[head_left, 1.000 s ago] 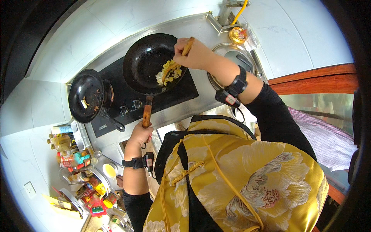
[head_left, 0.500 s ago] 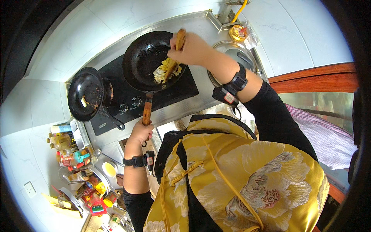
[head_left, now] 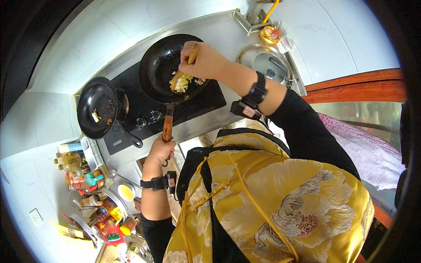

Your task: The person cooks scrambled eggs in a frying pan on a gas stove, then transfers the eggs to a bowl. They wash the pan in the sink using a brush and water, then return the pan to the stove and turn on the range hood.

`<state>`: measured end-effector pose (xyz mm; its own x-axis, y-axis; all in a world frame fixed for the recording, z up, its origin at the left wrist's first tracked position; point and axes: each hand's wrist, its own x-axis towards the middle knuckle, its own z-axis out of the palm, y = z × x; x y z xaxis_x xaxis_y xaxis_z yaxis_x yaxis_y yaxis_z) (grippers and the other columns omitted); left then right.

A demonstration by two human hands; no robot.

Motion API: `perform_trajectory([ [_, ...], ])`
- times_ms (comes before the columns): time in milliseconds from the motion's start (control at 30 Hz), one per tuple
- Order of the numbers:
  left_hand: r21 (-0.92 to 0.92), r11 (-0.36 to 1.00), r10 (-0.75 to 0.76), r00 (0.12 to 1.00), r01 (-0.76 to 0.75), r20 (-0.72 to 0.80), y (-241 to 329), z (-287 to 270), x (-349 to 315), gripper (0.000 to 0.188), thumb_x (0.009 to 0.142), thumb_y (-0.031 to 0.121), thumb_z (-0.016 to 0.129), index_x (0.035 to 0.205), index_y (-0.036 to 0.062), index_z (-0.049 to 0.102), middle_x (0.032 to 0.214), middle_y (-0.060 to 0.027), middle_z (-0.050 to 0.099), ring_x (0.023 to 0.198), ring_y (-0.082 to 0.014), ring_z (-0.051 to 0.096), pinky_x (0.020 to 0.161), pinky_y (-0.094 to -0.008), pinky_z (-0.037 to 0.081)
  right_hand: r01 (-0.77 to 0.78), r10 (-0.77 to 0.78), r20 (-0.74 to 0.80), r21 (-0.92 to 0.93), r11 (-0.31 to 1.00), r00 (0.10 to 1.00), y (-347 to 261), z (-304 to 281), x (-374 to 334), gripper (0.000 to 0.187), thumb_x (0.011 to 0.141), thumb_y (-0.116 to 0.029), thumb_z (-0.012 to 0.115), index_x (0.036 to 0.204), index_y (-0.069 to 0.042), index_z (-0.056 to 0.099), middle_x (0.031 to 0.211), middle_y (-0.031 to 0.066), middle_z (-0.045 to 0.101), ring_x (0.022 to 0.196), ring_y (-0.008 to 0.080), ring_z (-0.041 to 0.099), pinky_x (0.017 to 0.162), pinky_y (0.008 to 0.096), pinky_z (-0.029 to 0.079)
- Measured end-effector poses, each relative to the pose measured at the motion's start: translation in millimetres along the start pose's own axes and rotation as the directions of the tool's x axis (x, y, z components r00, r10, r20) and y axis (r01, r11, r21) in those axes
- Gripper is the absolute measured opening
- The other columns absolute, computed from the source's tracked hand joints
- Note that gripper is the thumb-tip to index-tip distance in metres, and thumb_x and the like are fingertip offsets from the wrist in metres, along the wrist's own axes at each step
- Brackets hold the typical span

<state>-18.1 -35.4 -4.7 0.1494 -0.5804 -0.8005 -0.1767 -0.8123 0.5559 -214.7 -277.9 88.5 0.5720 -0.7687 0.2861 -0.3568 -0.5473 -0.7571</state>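
You have the wooden utensil (head_left: 193, 53) at the yellow-and-white food (head_left: 183, 84) inside the dark wok (head_left: 153, 65).
Your left hand (head_left: 161, 149) is wrapped around the wok's wooden handle (head_left: 168, 125), on its near side; your right hand (head_left: 204, 61), over the wok's right part, grips the utensil, its lower end against the food. Left of the wok sits a black frying pan (head_left: 94, 107); to its right, a round lid (head_left: 263, 63).

Narrow gap between wok (head_left: 158, 65) and frying pan (head_left: 93, 105)
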Motion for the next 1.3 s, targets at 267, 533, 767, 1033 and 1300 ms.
perform_trajectory([
  [267,0.000,1.000,-0.003,1.000,0.003,0.002,1,-1,-2,0.032,0.077,0.015,0.063,0.105,0.0023,0.055,0.066,-0.0042,0.057,0.049,-0.0132,0.054,0.044,-0.0273,0.043,-0.049,0.058,0.119,-0.076,0.996,0.991,0,-5,-2,0.033,0.070,-0.032,0.066,0.076,-0.001,0.059,0.076,0.0177,0.063,0.076,0.0348,0.062,0.069,0.0410,0.051],
  [533,-0.024,1.000,0.013,1.000,-0.013,0.002,-3,-1,1,0.032,0.077,0.014,0.063,0.105,0.0023,0.055,0.065,-0.0039,0.056,0.048,-0.0133,0.054,0.043,-0.0274,0.042,0.093,-0.079,0.102,-0.136,0.986,0.992,0,9,4,0.021,0.071,-0.021,0.066,0.065,-0.005,0.055,0.071,0.0081,0.052,0.066,0.0277,0.056,0.059,0.0365,0.044],
  [767,-0.044,0.999,0.010,1.000,-0.010,0.005,-2,-1,2,0.033,0.076,0.014,0.063,0.105,0.0018,0.055,0.064,-0.0038,0.056,0.047,-0.0133,0.053,0.042,-0.0273,0.040,0.084,-0.080,0.082,-0.051,0.995,0.993,-10,3,8,0.019,0.070,-0.020,0.067,0.066,-0.005,0.055,0.071,0.0086,0.053,0.066,0.0286,0.056,0.059,0.0373,0.045],
  [1033,-0.008,1.000,-0.004,1.000,0.004,0.019,1,-2,-1,0.035,0.078,0.012,0.060,0.110,0.0026,0.054,0.066,-0.0041,0.054,0.049,-0.0148,0.052,0.046,-0.0284,0.042,0.081,-0.075,0.053,-0.122,0.989,0.996,-3,-4,8,0.021,0.070,-0.020,0.065,0.067,-0.003,0.055,0.071,0.0089,0.053,0.066,0.0289,0.055,0.059,0.0375,0.044],
  [1300,-0.006,1.000,-0.023,1.000,0.023,-0.001,-1,-2,2,0.033,0.076,0.015,0.063,0.105,0.0015,0.055,0.066,-0.0046,0.058,0.049,-0.0138,0.055,0.044,-0.0271,0.042,-0.010,0.012,0.030,-0.081,0.997,0.999,3,-17,-3,0.021,0.072,-0.020,0.064,0.067,-0.003,0.054,0.071,0.0099,0.052,0.065,0.0290,0.054,0.058,0.0373,0.043],
])
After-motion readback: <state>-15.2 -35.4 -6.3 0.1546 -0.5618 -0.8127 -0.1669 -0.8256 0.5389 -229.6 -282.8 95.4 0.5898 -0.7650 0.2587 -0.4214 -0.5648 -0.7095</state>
